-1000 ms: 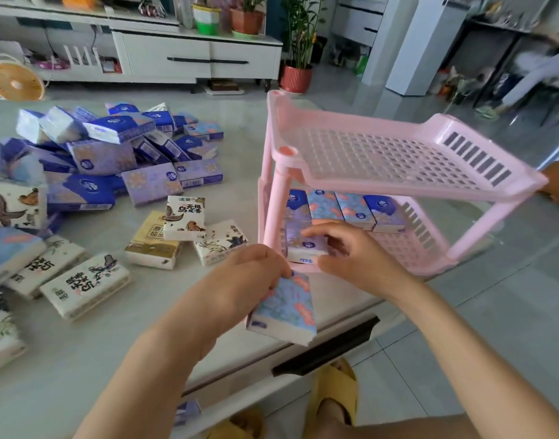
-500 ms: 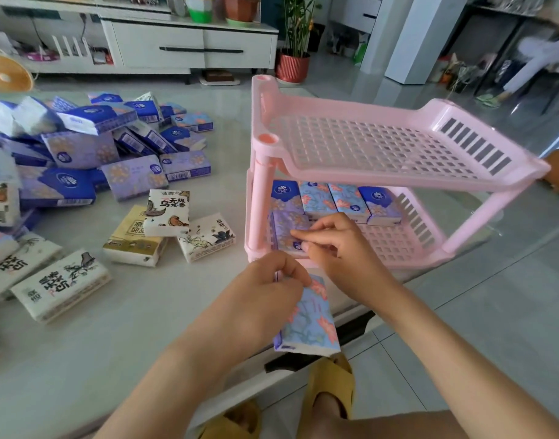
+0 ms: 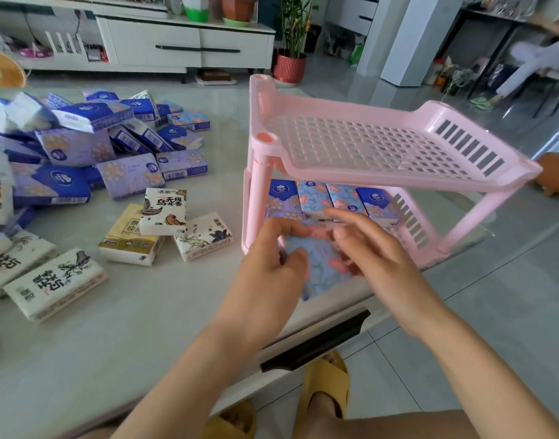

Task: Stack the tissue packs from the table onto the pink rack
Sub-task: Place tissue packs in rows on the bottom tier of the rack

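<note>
A pink two-tier rack (image 3: 360, 172) stands at the table's right front corner. Its lower shelf holds a back row of several blue and floral tissue packs (image 3: 332, 198). In front of that shelf my left hand (image 3: 268, 264) grips a blue floral tissue pack (image 3: 322, 267) by its left side. My right hand (image 3: 376, 248) lies over the pack's right part with fingers stretched toward the shelf. Many more packs lie on the table at left: a purple and blue heap (image 3: 91, 147) and white and yellow packs (image 3: 164, 223).
The rack's top shelf (image 3: 367, 147) holds nothing. The table's front edge with a black handle (image 3: 316, 340) runs just below my hands. My feet in yellow slippers (image 3: 325, 381) stand on the tiled floor. A cabinet and potted plants stand behind.
My left hand has lifted the floral pack from below the table edge up to the lower shelf's front. My right hand left the pack it placed and now meets the new one.
</note>
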`<state>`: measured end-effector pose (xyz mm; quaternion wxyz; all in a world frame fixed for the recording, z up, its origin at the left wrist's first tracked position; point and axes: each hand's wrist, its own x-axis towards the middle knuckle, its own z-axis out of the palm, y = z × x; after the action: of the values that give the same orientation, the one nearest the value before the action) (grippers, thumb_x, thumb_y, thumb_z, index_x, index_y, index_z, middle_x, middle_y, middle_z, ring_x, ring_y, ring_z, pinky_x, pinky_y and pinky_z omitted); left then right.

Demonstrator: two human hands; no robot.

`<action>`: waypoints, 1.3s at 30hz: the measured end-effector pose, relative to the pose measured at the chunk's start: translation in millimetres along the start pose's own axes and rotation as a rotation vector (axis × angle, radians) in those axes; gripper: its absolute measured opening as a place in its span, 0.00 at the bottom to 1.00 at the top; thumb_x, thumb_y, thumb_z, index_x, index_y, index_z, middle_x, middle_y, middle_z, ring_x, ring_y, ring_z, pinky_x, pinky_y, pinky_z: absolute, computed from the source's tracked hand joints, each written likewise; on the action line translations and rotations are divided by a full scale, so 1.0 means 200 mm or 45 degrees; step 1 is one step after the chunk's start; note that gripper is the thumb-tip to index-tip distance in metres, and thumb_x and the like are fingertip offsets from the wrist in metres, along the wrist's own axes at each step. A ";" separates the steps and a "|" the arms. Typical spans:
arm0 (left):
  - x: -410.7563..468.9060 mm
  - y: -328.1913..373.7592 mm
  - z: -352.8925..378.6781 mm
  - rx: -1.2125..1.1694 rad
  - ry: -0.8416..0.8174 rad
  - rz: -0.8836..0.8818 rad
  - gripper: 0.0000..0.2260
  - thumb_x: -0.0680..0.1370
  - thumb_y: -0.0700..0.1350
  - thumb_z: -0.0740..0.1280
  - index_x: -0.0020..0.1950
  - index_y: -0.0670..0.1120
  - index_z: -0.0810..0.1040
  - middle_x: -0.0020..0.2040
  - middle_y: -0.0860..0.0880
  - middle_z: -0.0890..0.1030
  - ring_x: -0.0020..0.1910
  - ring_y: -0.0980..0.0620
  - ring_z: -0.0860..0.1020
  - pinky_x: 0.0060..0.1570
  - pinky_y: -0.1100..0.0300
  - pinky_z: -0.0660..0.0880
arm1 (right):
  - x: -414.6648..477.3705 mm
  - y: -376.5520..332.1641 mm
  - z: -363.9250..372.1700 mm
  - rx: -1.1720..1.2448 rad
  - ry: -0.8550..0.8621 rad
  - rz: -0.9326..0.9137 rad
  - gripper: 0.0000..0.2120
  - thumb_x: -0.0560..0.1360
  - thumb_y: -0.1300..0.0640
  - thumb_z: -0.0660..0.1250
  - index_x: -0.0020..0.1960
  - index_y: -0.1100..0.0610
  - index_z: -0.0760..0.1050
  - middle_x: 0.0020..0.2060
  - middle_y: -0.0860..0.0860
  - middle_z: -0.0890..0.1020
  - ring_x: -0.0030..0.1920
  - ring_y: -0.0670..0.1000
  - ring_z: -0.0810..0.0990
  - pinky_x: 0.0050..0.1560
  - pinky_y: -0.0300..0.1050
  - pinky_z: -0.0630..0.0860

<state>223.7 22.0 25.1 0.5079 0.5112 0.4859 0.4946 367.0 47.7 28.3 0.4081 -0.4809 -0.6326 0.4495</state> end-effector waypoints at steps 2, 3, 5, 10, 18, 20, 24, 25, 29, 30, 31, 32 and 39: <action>0.00 0.02 0.05 -0.066 -0.001 0.083 0.13 0.78 0.30 0.56 0.47 0.49 0.70 0.41 0.53 0.76 0.31 0.67 0.76 0.30 0.75 0.70 | -0.07 -0.02 0.00 0.105 -0.105 0.081 0.16 0.70 0.51 0.63 0.58 0.46 0.73 0.36 0.47 0.81 0.32 0.47 0.77 0.31 0.38 0.74; 0.01 0.02 0.07 -0.099 -0.013 0.093 0.13 0.79 0.30 0.55 0.50 0.49 0.70 0.44 0.52 0.76 0.34 0.68 0.77 0.32 0.75 0.71 | -0.08 -0.02 -0.01 0.120 -0.102 0.095 0.17 0.70 0.52 0.63 0.59 0.47 0.73 0.34 0.47 0.80 0.29 0.49 0.75 0.29 0.39 0.72; 0.03 0.01 0.09 -0.120 -0.040 0.098 0.15 0.79 0.33 0.56 0.60 0.50 0.68 0.53 0.51 0.77 0.44 0.67 0.78 0.40 0.73 0.75 | -0.08 0.01 -0.04 0.125 0.031 0.140 0.16 0.73 0.58 0.65 0.60 0.49 0.73 0.31 0.47 0.80 0.28 0.48 0.73 0.28 0.37 0.70; 0.03 -0.11 0.11 0.862 0.102 0.344 0.22 0.81 0.47 0.53 0.75 0.51 0.56 0.68 0.48 0.67 0.66 0.49 0.66 0.63 0.58 0.67 | 0.02 0.08 -0.11 0.018 0.430 0.196 0.10 0.74 0.60 0.66 0.55 0.52 0.75 0.30 0.49 0.78 0.27 0.46 0.74 0.31 0.40 0.71; 0.05 -0.21 0.14 1.746 -0.013 0.413 0.30 0.62 0.53 0.75 0.56 0.34 0.78 0.51 0.37 0.81 0.52 0.39 0.79 0.55 0.51 0.76 | 0.12 0.16 -0.05 -0.775 0.568 0.064 0.11 0.73 0.48 0.67 0.45 0.56 0.72 0.37 0.48 0.78 0.41 0.51 0.77 0.41 0.44 0.71; 0.04 -0.18 0.15 1.846 -0.022 0.321 0.34 0.62 0.53 0.76 0.60 0.33 0.76 0.54 0.36 0.79 0.56 0.37 0.76 0.61 0.47 0.68 | 0.12 0.17 -0.05 -0.867 0.529 0.041 0.14 0.73 0.46 0.66 0.43 0.57 0.73 0.38 0.50 0.80 0.41 0.53 0.78 0.44 0.46 0.73; 0.03 -0.14 0.18 2.075 -0.035 0.218 0.32 0.79 0.52 0.55 0.74 0.34 0.48 0.72 0.37 0.56 0.72 0.37 0.52 0.71 0.41 0.44 | 0.10 0.18 -0.07 -0.892 0.392 0.024 0.12 0.74 0.46 0.63 0.48 0.55 0.75 0.44 0.50 0.80 0.44 0.49 0.77 0.42 0.41 0.70; 0.03 -0.15 0.19 2.093 -0.016 0.238 0.31 0.80 0.51 0.54 0.74 0.35 0.46 0.72 0.37 0.54 0.72 0.38 0.51 0.70 0.41 0.42 | 0.09 0.17 -0.08 -0.858 0.339 0.029 0.13 0.74 0.47 0.64 0.52 0.54 0.75 0.47 0.49 0.79 0.44 0.47 0.76 0.42 0.37 0.69; 0.04 -0.18 0.19 2.043 0.028 0.274 0.32 0.79 0.51 0.55 0.74 0.34 0.44 0.72 0.37 0.54 0.71 0.39 0.53 0.71 0.42 0.42 | 0.08 0.17 -0.10 -0.839 0.216 -0.038 0.15 0.72 0.54 0.69 0.58 0.51 0.76 0.54 0.49 0.78 0.49 0.42 0.74 0.45 0.18 0.63; 0.04 -0.20 0.20 2.017 0.042 0.262 0.33 0.78 0.51 0.56 0.74 0.34 0.46 0.71 0.37 0.55 0.71 0.39 0.55 0.71 0.42 0.43 | 0.08 0.17 -0.10 -0.866 0.212 -0.056 0.14 0.72 0.56 0.69 0.58 0.52 0.77 0.55 0.49 0.78 0.49 0.42 0.74 0.45 0.16 0.61; 0.04 -0.20 0.19 2.007 0.055 0.242 0.34 0.76 0.52 0.60 0.74 0.34 0.51 0.70 0.36 0.60 0.70 0.38 0.59 0.71 0.42 0.46 | 0.09 0.18 -0.10 -0.899 0.214 -0.066 0.14 0.72 0.58 0.69 0.57 0.53 0.78 0.55 0.50 0.78 0.49 0.42 0.74 0.45 0.15 0.60; 0.04 -0.20 0.19 2.006 0.068 0.213 0.36 0.72 0.54 0.65 0.72 0.35 0.60 0.68 0.36 0.67 0.68 0.38 0.65 0.70 0.42 0.52 | 0.10 0.18 -0.10 -0.926 0.218 -0.071 0.14 0.71 0.59 0.69 0.56 0.53 0.79 0.54 0.49 0.79 0.50 0.42 0.75 0.45 0.15 0.60; 0.04 -0.24 0.18 1.861 0.044 0.362 0.33 0.54 0.52 0.78 0.57 0.42 0.80 0.55 0.35 0.79 0.55 0.36 0.77 0.60 0.43 0.59 | 0.13 0.19 -0.11 -0.890 0.239 -0.089 0.13 0.70 0.58 0.72 0.55 0.54 0.80 0.50 0.47 0.80 0.46 0.41 0.75 0.43 0.16 0.64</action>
<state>259.6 30.1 -22.0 -0.0382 0.7687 0.6281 0.1144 391.0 81.3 0.0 0.2906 -0.6087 -0.7237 0.1457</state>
